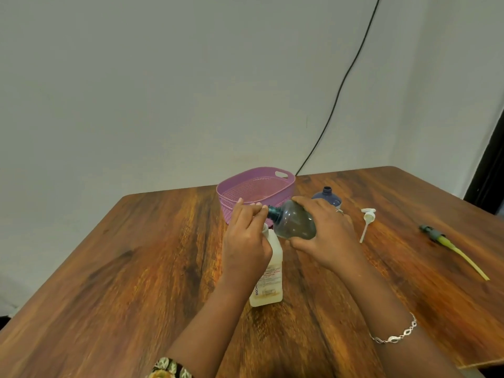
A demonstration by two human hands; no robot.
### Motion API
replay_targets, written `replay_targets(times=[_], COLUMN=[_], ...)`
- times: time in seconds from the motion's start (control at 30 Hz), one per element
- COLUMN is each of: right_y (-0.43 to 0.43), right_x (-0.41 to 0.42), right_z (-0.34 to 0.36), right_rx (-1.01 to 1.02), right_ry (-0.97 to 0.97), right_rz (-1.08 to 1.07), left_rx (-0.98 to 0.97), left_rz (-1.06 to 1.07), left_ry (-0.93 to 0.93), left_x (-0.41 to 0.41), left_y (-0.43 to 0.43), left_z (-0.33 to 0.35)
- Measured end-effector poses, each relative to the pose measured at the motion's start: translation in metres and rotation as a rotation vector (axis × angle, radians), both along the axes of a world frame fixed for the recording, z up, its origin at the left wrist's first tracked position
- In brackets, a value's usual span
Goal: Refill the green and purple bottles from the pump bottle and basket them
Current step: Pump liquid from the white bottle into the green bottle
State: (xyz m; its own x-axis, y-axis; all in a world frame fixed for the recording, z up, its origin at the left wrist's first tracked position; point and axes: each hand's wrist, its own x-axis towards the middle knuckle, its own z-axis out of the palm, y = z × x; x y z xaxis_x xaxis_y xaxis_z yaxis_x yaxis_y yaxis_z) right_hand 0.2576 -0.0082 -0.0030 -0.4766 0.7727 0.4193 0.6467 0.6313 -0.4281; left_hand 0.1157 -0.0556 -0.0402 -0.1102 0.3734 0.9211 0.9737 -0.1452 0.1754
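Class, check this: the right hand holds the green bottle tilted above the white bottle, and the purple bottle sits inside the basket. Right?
No. In the head view the purple bottle stands on the table beside the basket, not inside it. The right hand does hold the green bottle tilted above the white bottle.

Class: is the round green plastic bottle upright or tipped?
Tipped: the right hand holds the round green plastic bottle sideways, neck pointing left.

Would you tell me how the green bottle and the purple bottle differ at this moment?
The green bottle lies tipped sideways in the right hand, off the table; the purple bottle stands upright on the table, untouched. The left hand pinches the green bottle's neck; the purple bottle's neck is bare. Both are outside the basket.
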Motion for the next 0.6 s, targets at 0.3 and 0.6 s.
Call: replay_targets(times=[0.3,0.6], right_y=[-0.001,-0.003], right_x=[0.001,-0.001], right_z=[-0.005,-0.011], right_rx=[-0.022,-0.042], right_ry=[0.031,0.046], right_rz=[-0.002,0.008], left_rx=[0.016,0.097], left_rz=[-0.03,-0.068], left_ry=[-0.036,-0.119], left_x=[0.001,-0.003], left_y=[0.001,0.011], left_z=[-0.001,-0.011])
